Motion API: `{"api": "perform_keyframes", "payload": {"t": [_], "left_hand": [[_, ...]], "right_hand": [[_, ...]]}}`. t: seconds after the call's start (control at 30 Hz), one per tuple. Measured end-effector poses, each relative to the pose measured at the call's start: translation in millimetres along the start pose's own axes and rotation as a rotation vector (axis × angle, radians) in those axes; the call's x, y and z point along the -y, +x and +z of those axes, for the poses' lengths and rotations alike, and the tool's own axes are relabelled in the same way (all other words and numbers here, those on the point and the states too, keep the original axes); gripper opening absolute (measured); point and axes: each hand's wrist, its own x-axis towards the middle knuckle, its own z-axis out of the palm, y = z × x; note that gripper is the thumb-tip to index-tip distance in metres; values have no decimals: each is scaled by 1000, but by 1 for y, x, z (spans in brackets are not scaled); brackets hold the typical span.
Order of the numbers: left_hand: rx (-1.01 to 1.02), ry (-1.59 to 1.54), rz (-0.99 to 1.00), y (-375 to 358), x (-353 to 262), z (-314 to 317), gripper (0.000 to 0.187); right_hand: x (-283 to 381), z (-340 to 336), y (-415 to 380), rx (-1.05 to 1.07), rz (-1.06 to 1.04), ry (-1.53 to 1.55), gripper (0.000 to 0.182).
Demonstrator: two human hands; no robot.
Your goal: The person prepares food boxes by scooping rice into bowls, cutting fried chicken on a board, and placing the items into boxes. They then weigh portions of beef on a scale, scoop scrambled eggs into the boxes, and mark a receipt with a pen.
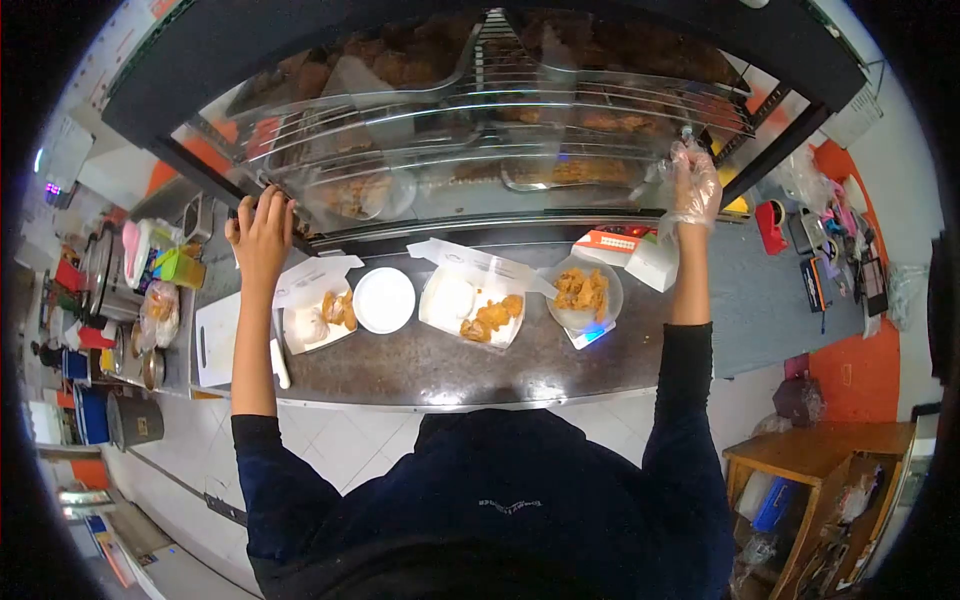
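My bare left hand (262,222) rests at the lower left corner of a glass display case (440,200), its fingers apart on the edge. At the case's right side, my right hand (694,185) wears a clear plastic glove, its fingers bent at a small metal knob or handle on the glass door. Trays of fried food (585,172) show behind the glass. On the counter (400,378) below stand two open white boxes, the left box (318,338) and the middle box (500,342), both holding fried pieces, and a bowl (612,305) of fried chicken.
A round white container (384,300) stands between the boxes. Near the right arm is a red and white carton (650,262). At left lie a white cutting board (215,345) and a white-handled knife (280,365). A red tape dispenser (770,226) sits at right.
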Motion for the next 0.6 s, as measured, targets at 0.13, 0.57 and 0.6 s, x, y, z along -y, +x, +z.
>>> {"api": "perform_keyframes", "payload": {"t": [0.13, 0.57, 0.6], "left_hand": [[27, 89, 10, -12, 23, 3, 19], [-12, -259, -272, -25, -9, -47, 25], [-14, -315, -302, -29, -16, -53, 25]], "right_hand": [[19, 11, -10, 125, 38, -76, 20], [36, 17, -61, 719, 177, 142, 40], [22, 11, -72, 797, 181, -23, 43]]}}
